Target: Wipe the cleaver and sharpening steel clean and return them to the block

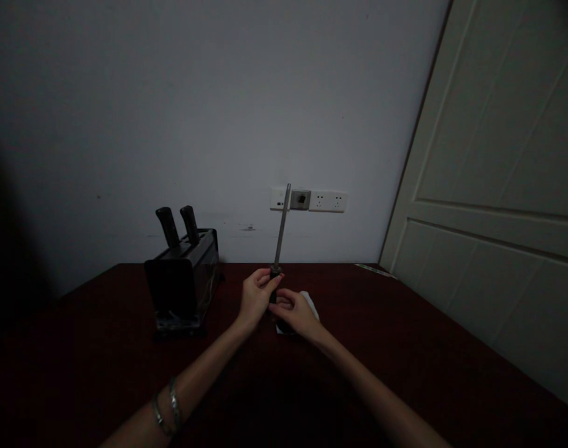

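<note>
My left hand is closed round the dark handle of a sharpening steel, which stands nearly upright with its thin grey rod pointing up in front of the wall. Just to the right, my right hand has its fingers curled against the bottom of the same handle. Under that hand lies something white and dark on the table, mostly hidden. Two bracelets circle my left wrist.
A black knife block with two dark handles sticking up stands at the left on the dark red table. White wall sockets sit behind the steel. A cream door fills the right side.
</note>
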A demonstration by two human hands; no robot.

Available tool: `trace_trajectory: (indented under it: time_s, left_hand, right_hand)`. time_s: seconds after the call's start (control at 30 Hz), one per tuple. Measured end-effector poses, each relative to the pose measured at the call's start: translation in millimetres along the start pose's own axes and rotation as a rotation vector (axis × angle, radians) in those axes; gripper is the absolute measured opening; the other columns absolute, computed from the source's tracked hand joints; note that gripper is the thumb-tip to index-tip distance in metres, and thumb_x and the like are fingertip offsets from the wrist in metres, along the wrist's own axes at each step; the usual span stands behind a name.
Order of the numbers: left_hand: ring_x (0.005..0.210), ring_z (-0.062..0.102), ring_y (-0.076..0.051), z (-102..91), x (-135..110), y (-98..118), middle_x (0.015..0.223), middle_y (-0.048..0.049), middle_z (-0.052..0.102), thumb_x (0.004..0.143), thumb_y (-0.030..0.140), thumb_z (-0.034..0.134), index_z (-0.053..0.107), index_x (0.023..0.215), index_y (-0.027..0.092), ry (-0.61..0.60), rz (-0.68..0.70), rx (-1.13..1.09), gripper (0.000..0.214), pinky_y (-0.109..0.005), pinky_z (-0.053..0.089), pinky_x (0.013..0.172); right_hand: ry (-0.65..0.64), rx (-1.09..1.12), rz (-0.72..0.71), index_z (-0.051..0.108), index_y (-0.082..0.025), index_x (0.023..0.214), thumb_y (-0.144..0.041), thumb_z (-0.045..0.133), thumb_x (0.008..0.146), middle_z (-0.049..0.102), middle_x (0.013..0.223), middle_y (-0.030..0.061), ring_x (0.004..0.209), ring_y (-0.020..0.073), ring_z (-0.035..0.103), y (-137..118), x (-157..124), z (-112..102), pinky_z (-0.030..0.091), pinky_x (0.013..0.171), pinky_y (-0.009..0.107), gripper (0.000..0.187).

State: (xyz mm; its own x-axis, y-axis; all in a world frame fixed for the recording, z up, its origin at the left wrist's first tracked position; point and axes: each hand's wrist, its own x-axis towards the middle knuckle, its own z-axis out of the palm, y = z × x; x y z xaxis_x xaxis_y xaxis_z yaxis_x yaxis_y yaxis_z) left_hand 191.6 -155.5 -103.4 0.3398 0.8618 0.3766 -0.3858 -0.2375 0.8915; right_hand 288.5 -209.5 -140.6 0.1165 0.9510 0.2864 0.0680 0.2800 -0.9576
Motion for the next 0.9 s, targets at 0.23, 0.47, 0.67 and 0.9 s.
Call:
trace_trajectory:
  time_s: [0.23, 0.47, 0.67, 0.9]
  left_hand:
    - [0.082, 0.065, -0.023, 1.9, 3.4, 10.7, 0.081, -0.0108, 0.070, 0.059, 0.028, 0.073, 0.063, 0.078, 0.012, -0.055, -0.050, 0.026, 0.027, -0.029, 0.048, 0.071]
    - [0.090, 0.062, -0.021, 5.7, -1.6, 29.6, 0.096, -0.0088, 0.068, 0.071, 0.038, 0.063, 0.062, 0.103, 0.014, -0.310, -0.018, 0.067, 0.039, -0.028, 0.048, 0.076]
    - [0.081, 0.062, -0.017, -0.5, -8.7, 57.8, 0.084, -0.0049, 0.067, 0.083, 0.030, 0.050, 0.063, 0.096, 0.015, -0.097, 0.360, 0.483, 0.024, -0.030, 0.047, 0.078]
    - [0.100, 0.046, -0.020, -1.5, 6.9, 106.3, 0.114, -0.0084, 0.057, 0.081, 0.010, 0.048, 0.051, 0.116, 0.015, -0.486, 1.140, 1.066, 0.035, -0.037, 0.043, 0.086]
  right_hand:
    - [0.195, -0.026, -0.056, 0.052, -0.017, 0.072, -0.033, 0.065, 0.065, 0.056, 0.059, -0.0024, 0.051, 0.0113, 0.056, -10.0, -10.6, 19.8, 0.047, 0.048, 0.023, 0.022]
    - [0.338, 0.021, -0.097, 0.050, -0.017, 0.066, -0.041, 0.066, 0.062, 0.057, 0.053, -0.0017, 0.044, 0.0116, 0.056, -47.2, -19.5, 20.9, 0.046, 0.043, 0.022, 0.029]
    - [0.409, 0.033, -0.073, 0.051, -0.016, 0.060, -0.043, 0.069, 0.058, 0.058, 0.048, -0.0011, 0.036, 0.0100, 0.051, -82.7, -22.5, -1.3, 0.041, 0.035, 0.020, 0.032]
    - [0.391, 0.036, 0.003, 0.054, -0.014, 0.053, -0.038, 0.066, 0.061, 0.057, 0.044, 0.0003, 0.032, 0.0074, 0.048, -119.9, -33.9, -11.4, 0.038, 0.032, 0.017, 0.028]
